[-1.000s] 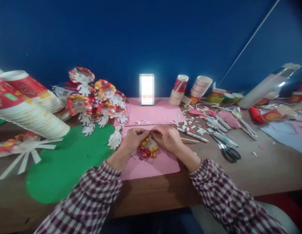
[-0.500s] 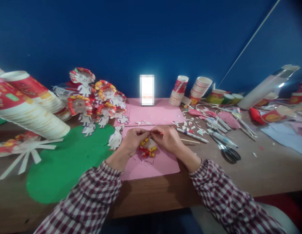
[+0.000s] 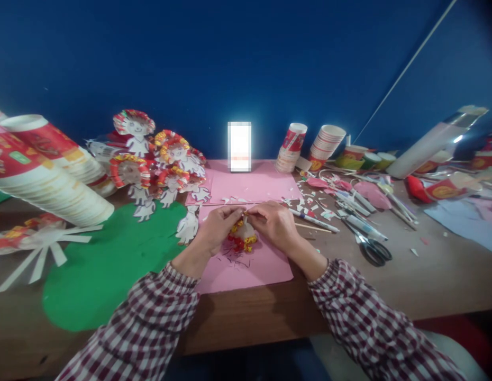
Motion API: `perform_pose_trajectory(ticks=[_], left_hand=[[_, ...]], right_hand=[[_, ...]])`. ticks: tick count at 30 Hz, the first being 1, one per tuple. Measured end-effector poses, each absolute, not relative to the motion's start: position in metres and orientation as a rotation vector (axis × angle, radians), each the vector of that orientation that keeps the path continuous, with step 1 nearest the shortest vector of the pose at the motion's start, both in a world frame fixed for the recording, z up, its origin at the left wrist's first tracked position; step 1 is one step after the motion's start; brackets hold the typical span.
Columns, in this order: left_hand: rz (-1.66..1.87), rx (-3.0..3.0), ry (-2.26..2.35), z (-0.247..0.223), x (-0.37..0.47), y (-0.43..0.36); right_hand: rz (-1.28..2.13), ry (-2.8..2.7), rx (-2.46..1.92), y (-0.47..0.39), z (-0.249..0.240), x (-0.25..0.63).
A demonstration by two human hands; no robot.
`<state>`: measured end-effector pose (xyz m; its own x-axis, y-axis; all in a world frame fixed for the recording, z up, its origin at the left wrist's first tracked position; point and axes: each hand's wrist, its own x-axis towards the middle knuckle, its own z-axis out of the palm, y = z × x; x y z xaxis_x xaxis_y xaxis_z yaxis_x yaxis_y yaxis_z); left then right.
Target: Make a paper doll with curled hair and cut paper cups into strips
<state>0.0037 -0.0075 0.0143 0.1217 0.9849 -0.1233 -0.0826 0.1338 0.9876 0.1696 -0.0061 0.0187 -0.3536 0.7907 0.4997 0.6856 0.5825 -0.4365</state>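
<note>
Red-and-yellow curled ring (image 3: 238,245), over the near pink sheet (image 3: 270,271), is pinched at its far edge by narrow fingertips of left hand (image 3: 217,228) and right hand (image 3: 276,225), and may tear if both pull unevenly.

Red-yellow ring (image 3: 241,244), pale centre, far edge pinched, over pink paper (image 3: 265,270)

Scissors (image 3: 363,240) lie right of a white marker (image 3: 314,220), and stacked paper cups (image 3: 57,188) slant beside a green sheet (image 3: 115,270).
</note>
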Motion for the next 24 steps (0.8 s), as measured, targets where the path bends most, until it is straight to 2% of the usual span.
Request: perform_pose_trajectory(ticks=[6, 24], left_hand=[[0.949, 1.217, 1.219, 0.0122, 0.0018, -0.007], [1.041, 1.154, 1.205, 0.0087, 0.0037, -0.0066]], right_hand=[[0.198, -2.134, -1.16, -0.0071, 0.0195, 0.1699], [0.161, -2.157, -1.178, -0.0075, 0.0183, 0.1684]])
